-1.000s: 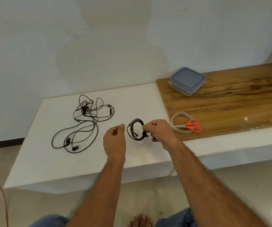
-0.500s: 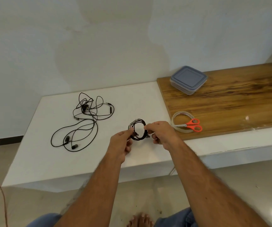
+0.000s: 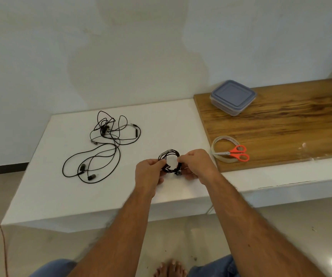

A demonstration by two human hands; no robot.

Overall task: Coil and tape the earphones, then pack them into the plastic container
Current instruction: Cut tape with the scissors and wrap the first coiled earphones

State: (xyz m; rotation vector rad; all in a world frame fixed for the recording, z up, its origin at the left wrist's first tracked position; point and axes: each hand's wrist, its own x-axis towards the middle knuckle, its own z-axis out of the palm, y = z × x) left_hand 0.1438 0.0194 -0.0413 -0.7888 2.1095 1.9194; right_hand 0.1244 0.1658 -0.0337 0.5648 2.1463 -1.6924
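I am pinching the coil at 9 and 3 o'clock with my left hand and right hand above the bench; being light, springy cable, it is wanting holding across the loops.

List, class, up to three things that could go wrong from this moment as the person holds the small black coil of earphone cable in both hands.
1. The small black earphone coil, pinched by the left hand and right hand, might spring loose if either lets go.
2. The grey-lidded clear plastic container looks closed, so packing needs a free hand.
3. The loose black earphone cables lie tangled and may knot.
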